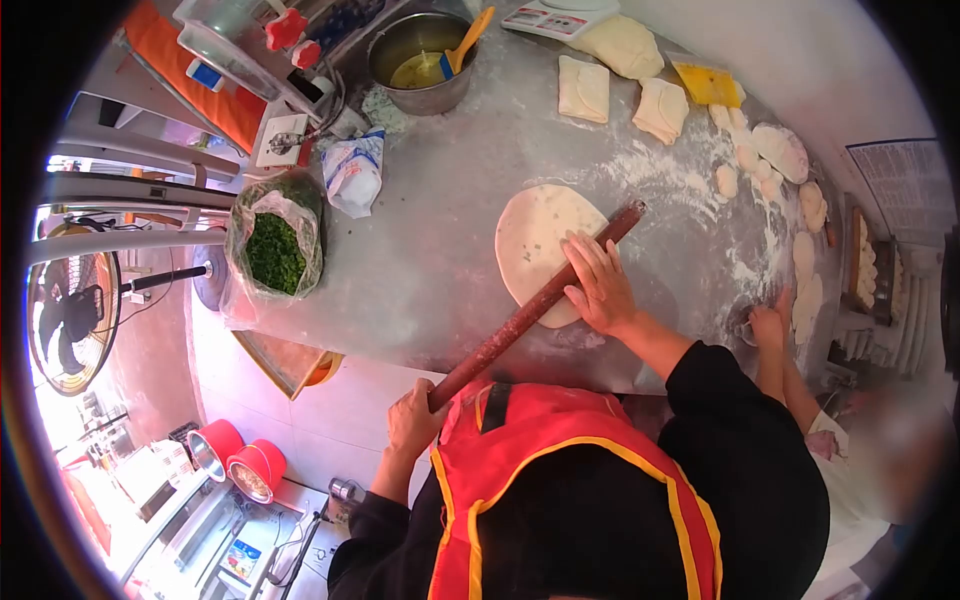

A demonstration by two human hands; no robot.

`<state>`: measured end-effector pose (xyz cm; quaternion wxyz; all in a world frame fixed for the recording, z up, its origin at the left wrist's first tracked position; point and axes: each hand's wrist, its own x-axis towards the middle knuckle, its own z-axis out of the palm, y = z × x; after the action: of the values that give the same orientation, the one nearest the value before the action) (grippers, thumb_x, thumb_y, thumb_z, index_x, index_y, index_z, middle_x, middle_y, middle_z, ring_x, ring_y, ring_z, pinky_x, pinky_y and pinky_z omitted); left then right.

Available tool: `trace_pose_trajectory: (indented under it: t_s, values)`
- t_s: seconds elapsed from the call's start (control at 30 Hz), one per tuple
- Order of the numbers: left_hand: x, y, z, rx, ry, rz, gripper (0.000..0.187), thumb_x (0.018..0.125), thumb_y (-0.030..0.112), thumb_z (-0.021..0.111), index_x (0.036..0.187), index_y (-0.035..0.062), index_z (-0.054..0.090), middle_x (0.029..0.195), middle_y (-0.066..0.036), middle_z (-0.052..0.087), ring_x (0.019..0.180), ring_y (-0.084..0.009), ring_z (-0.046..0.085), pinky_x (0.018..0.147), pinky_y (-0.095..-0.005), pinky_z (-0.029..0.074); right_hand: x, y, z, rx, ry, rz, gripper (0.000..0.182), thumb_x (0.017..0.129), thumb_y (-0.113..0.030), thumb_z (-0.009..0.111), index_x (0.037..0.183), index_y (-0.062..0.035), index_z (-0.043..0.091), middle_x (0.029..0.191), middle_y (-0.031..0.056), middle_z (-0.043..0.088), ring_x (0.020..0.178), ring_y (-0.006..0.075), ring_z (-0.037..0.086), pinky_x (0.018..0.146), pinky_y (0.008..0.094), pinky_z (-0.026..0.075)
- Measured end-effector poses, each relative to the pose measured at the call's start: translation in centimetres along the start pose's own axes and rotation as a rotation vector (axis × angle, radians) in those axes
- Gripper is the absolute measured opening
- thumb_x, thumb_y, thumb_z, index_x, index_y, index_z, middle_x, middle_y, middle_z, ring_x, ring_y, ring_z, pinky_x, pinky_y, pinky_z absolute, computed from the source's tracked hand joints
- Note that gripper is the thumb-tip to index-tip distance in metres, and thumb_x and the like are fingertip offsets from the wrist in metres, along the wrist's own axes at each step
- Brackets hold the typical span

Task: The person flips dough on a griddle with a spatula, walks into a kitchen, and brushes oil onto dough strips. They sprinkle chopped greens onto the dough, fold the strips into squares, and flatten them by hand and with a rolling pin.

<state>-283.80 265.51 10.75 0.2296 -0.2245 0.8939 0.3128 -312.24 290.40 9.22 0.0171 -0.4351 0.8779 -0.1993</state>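
My left hand (pixel 412 420) is closed around the near end of a dark reddish-brown rolling pin (pixel 505 335). The pin slants up to the right across a flat round of dough (pixel 540 235) flecked with bits. My right hand (pixel 602 288) lies over the pin near its far end, with its fingers stretched across it toward the dough and its thumb beside the pin. Part of the dough is hidden under the pin and this hand. White flour (pixel 660 170) is scattered on the metal worktop (pixel 430 270) to the right.
Folded dough pieces (pixel 584 90), a yellow scraper (pixel 708 84) and a scale (pixel 560 18) sit at the back. A metal bowl (pixel 420 100) holds yellow liquid and a brush (pixel 468 40). Chopped greens (pixel 274 253) fill a bag at left. A co-worker's hand (pixel 768 328) is at right.
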Motion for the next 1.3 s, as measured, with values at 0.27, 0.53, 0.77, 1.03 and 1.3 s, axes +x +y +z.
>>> trace_pose_trajectory:
  t_s: [0.27, 0.53, 0.77, 1.03, 1.3]
  values:
    - [3.9, 0.1, -4.1, 0.064, 0.273, -0.096, 0.041, 0.08, 0.036, 0.071, 0.107, 0.01, 0.055, 0.078, -0.015, 0.067, 0.071, -0.0364, 0.066, 0.063, -0.0448, 0.05, 17.2, -0.8, 4.1, 0.052, 0.332, -0.118, 0.051, 0.088, -0.025, 0.056, 0.133, -0.0032, 0.043, 0.133, 0.0163, 0.048, 0.127, 0.0316, 0.042, 0.107, 0.0507, 0.026]
    - [1.8, 0.7, -0.1, 0.012, 0.358, -0.122, 0.026, 0.078, 0.032, 0.069, 0.087, 0.0088, 0.062, 0.066, -0.017, 0.063, 0.065, -0.0374, 0.064, 0.06, -0.0446, 0.049, 6.1, 5.4, 0.9, 0.272, 0.175, 0.732, 0.035, 0.073, -0.022, 0.075, 0.097, -0.0042, 0.057, 0.09, 0.0153, 0.062, 0.083, 0.0321, 0.059, 0.074, 0.043, 0.045]
    - [2.0, 2.0, -0.8, 0.098, 0.417, 0.127, 0.029, 0.073, 0.028, 0.072, 0.092, 0.0102, 0.06, 0.068, -0.013, 0.064, 0.065, -0.0325, 0.064, 0.059, -0.0421, 0.05, -5.0, 6.8, -0.7, 0.386, -0.237, 0.782, 0.036, 0.075, -0.031, 0.073, 0.067, 0.0, 0.057, 0.061, 0.0142, 0.055, 0.059, 0.0304, 0.055, 0.06, 0.0394, 0.045]
    - [0.9, 5.1, 3.6, 0.179, 0.347, 0.196, 0.047, 0.073, 0.028, 0.072, 0.112, 0.0078, 0.055, 0.116, -0.012, 0.058, 0.114, -0.0288, 0.053, 0.09, -0.0432, 0.042, -13.3, -1.2, -1.2, -0.06, 0.071, 0.346, 0.055, 0.091, -0.024, 0.049, 0.142, -0.0073, 0.036, 0.146, 0.0188, 0.035, 0.133, 0.0417, 0.034, 0.107, 0.0615, 0.019]
    - [12.0, 7.1, -1.7, 0.383, 0.763, 0.139, 0.055, 0.091, 0.031, 0.053, 0.14, 0.0081, 0.041, 0.148, -0.011, 0.035, 0.141, -0.0297, 0.025, 0.112, -0.0553, 0.015, 2.6, 3.6, 1.3, -0.307, 0.141, 0.279, 0.054, 0.095, -0.031, 0.045, 0.143, -0.0082, 0.034, 0.146, 0.0149, 0.037, 0.135, 0.0347, 0.033, 0.108, 0.0626, 0.018]
